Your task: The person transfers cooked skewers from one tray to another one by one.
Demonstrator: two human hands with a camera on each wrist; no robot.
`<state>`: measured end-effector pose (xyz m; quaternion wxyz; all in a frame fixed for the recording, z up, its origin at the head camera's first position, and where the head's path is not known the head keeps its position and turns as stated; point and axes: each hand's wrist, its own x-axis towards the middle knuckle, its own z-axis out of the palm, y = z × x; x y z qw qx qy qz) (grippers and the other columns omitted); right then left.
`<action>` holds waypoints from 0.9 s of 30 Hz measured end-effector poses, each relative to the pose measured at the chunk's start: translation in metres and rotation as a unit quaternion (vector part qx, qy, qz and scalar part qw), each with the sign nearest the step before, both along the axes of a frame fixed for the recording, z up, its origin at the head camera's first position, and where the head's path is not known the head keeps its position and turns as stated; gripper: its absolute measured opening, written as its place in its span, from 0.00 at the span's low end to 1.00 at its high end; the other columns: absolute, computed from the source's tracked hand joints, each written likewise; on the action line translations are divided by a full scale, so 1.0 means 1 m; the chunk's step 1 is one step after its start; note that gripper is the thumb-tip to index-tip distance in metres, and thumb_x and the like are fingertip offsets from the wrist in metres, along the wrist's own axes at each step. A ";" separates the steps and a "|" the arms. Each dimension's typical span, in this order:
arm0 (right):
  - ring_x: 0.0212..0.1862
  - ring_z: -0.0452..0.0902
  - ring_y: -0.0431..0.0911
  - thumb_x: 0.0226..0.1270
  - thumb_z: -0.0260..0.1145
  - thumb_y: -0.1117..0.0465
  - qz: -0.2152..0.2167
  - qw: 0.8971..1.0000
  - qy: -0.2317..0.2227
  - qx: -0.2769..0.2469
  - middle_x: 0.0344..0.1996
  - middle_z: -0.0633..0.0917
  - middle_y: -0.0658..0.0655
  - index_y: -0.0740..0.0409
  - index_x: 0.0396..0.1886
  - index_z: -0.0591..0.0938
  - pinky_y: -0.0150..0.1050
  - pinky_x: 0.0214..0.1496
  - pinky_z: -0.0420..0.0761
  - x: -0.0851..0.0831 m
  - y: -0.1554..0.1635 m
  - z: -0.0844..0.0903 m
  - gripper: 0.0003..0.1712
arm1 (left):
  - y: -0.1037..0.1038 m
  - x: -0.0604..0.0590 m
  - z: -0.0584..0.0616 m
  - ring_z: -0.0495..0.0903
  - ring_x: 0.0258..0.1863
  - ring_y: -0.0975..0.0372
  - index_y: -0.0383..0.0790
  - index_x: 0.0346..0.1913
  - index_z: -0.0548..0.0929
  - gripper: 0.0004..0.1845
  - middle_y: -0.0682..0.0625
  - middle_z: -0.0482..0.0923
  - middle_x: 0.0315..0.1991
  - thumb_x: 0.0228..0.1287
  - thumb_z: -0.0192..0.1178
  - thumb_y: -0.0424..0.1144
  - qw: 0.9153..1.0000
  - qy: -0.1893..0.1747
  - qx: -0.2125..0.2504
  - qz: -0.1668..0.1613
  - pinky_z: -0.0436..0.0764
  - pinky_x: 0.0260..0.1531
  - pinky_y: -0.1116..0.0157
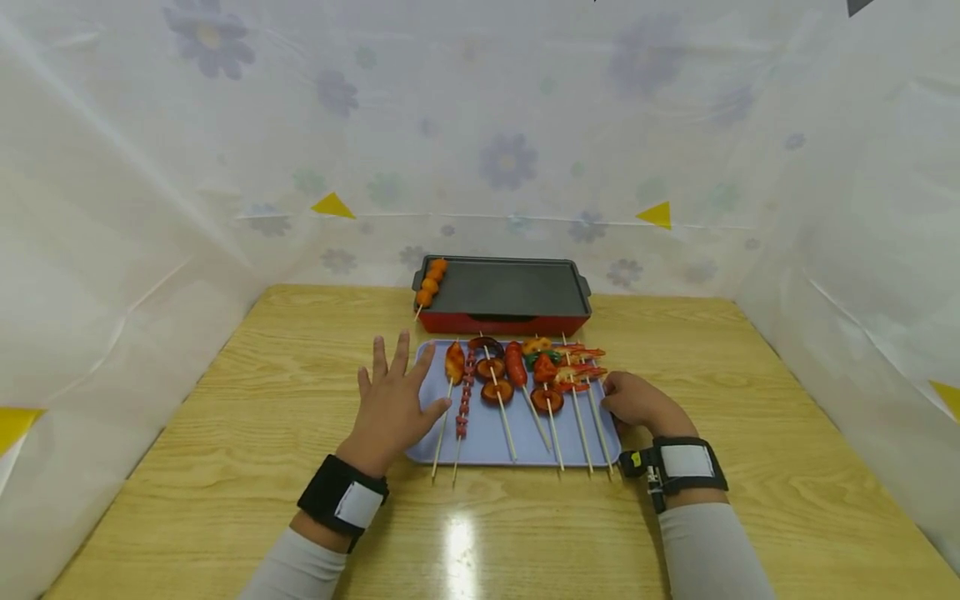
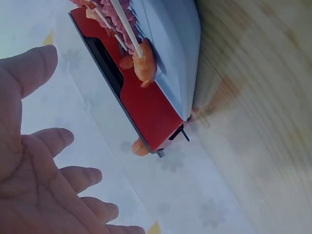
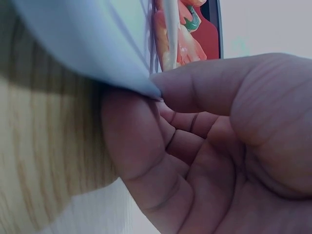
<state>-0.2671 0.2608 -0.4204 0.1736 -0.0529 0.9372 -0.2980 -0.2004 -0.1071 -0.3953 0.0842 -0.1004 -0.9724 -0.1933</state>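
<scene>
The blue tray (image 1: 487,433) lies flat on the wooden table (image 1: 225,467), just in front of the red grill (image 1: 502,322), and it carries a row of skewers (image 1: 525,392) whose sticks point toward the person, several tips reaching past the tray's near edge. The right hand (image 1: 633,402) is at the tray's right edge; the right wrist view shows the thumb (image 3: 219,87) lying on top of the rim and the curled fingers (image 3: 131,146) tucked beneath it, so the edge of the tray (image 3: 97,48) is pinched between them. The left hand (image 1: 393,404) is spread flat with straight fingers at the tray's left edge, its fingertips over the tray's near-left corner; the left wrist view shows the open palm (image 2: 44,185) holding nothing, and whether it presses on the tray cannot be told. Beyond the tray, the grill has a dark flat plate (image 1: 510,287) on top, and one skewer of orange balls (image 1: 431,283) lies along the plate's left side, its stick poking out over the grill's front-left corner. Behind the grill and on both sides of the table hangs a pale flowered sheet (image 1: 510,158) with small yellow triangles (image 1: 333,206) stuck on it.
</scene>
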 end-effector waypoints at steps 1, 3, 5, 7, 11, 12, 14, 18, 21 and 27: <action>0.28 0.76 0.50 0.67 0.55 0.68 0.000 1.000 0.002 -0.002 0.31 0.77 0.61 0.68 0.42 0.73 0.43 0.29 0.78 0.000 0.000 0.000 0.07 | 0.000 -0.001 0.000 0.29 0.75 0.37 0.47 0.78 0.58 0.44 0.38 0.39 0.79 0.64 0.64 0.56 1.000 -0.003 -0.001 0.000 0.44 0.63 0.29; 0.28 0.77 0.50 0.66 0.55 0.69 0.001 1.000 0.006 -0.006 0.31 0.77 0.61 0.69 0.41 0.73 0.43 0.28 0.79 0.000 0.000 0.000 0.07 | 0.000 -0.004 0.001 0.31 0.75 0.37 0.46 0.77 0.59 0.43 0.38 0.41 0.78 0.65 0.64 0.56 1.000 -0.006 -0.003 -0.001 0.43 0.63 0.29; 0.28 0.77 0.50 0.66 0.55 0.69 0.000 1.000 0.005 -0.007 0.31 0.77 0.61 0.69 0.42 0.73 0.43 0.29 0.79 0.000 0.001 -0.001 0.07 | -0.001 -0.008 0.000 0.35 0.75 0.36 0.46 0.77 0.60 0.42 0.36 0.45 0.78 0.65 0.64 0.55 1.000 -0.002 -0.009 -0.001 0.44 0.63 0.28; 0.29 0.77 0.50 0.66 0.56 0.69 -0.002 1.000 0.004 -0.009 0.32 0.78 0.62 0.69 0.42 0.73 0.43 0.29 0.80 0.000 0.000 -0.001 0.08 | -0.002 -0.014 -0.001 0.40 0.75 0.35 0.45 0.76 0.62 0.41 0.35 0.49 0.77 0.65 0.64 0.54 1.000 0.008 -0.020 0.000 0.47 0.62 0.28; 0.30 0.77 0.50 0.66 0.56 0.69 -0.002 1.000 0.001 -0.008 0.33 0.77 0.62 0.69 0.43 0.73 0.43 0.29 0.79 0.000 0.000 -0.001 0.08 | -0.006 -0.033 -0.002 0.48 0.73 0.34 0.44 0.75 0.64 0.39 0.35 0.56 0.74 0.65 0.64 0.53 0.999 0.026 -0.041 0.001 0.52 0.61 0.29; 0.30 0.77 0.50 0.66 0.56 0.69 -0.002 1.000 0.004 -0.009 0.33 0.78 0.62 0.69 0.42 0.73 0.43 0.29 0.80 0.000 0.000 0.000 0.08 | -0.007 -0.038 -0.002 0.49 0.73 0.35 0.44 0.75 0.64 0.39 0.35 0.57 0.74 0.66 0.64 0.53 0.999 0.032 -0.044 0.002 0.53 0.61 0.29; 0.29 0.77 0.50 0.66 0.56 0.69 0.002 1.000 0.007 -0.009 0.33 0.78 0.62 0.69 0.42 0.73 0.43 0.29 0.79 0.000 0.000 0.001 0.07 | -0.009 -0.049 -0.002 0.51 0.72 0.35 0.43 0.74 0.66 0.37 0.35 0.58 0.73 0.66 0.63 0.52 0.998 0.038 -0.047 0.001 0.55 0.61 0.30; 0.29 0.78 0.50 0.65 0.56 0.69 0.001 1.000 0.010 -0.010 0.33 0.78 0.62 0.69 0.41 0.73 0.43 0.29 0.80 0.000 0.000 0.004 0.07 | -0.017 -0.067 0.001 0.55 0.71 0.35 0.40 0.71 0.70 0.34 0.34 0.61 0.71 0.67 0.63 0.50 0.998 0.055 -0.032 -0.007 0.60 0.59 0.31; 0.29 0.78 0.50 0.66 0.56 0.69 -0.003 1.000 0.005 -0.010 0.32 0.78 0.62 0.69 0.41 0.73 0.43 0.28 0.79 0.000 -0.001 0.004 0.07 | -0.025 -0.080 0.000 0.59 0.70 0.37 0.36 0.70 0.70 0.32 0.33 0.62 0.70 0.68 0.62 0.47 0.998 0.060 0.008 -0.022 0.62 0.61 0.35; 0.28 0.78 0.50 0.64 0.56 0.70 0.000 1.000 0.010 -0.009 0.31 0.78 0.61 0.69 0.41 0.74 0.43 0.27 0.80 0.000 0.000 -0.002 0.08 | -0.036 -0.098 -0.004 0.68 0.64 0.42 0.35 0.72 0.67 0.29 0.34 0.68 0.65 0.72 0.58 0.41 0.988 0.047 0.145 -0.025 0.68 0.61 0.45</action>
